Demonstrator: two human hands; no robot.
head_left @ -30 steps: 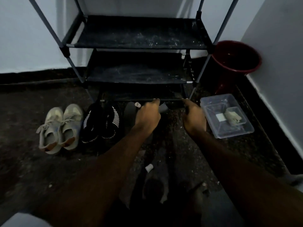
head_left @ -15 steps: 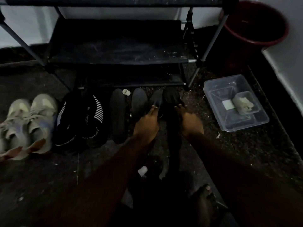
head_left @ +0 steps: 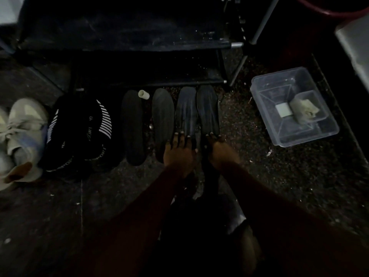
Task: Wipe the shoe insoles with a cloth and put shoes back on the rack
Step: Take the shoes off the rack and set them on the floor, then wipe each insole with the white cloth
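Several dark insoles lie side by side on the floor in front of the black shoe rack (head_left: 127,31). Two black insoles (head_left: 132,126) (head_left: 162,120) lie on the left. Beside them are two bluish-grey insoles (head_left: 186,110) (head_left: 207,108). My left hand (head_left: 179,150) rests with straight fingers on the heel end of the left bluish insole. My right hand (head_left: 218,148) touches the heel end of the right one; its fingers are partly hidden. A pair of black shoes with white stripes (head_left: 79,132) and a pair of white sneakers (head_left: 20,136) stand further left. A pale cloth (head_left: 304,110) lies in a clear plastic tub (head_left: 265,100).
A small white tube (head_left: 143,94) lies between the two black insoles. A red bucket (head_left: 331,9) stands at the top right by the wall. The floor is dark and speckled with grit. The light is dim.
The view has dropped closer to the floor. My hands came down from near the rack's lowest shelf and laid the two bluish insoles flat beside the black ones.
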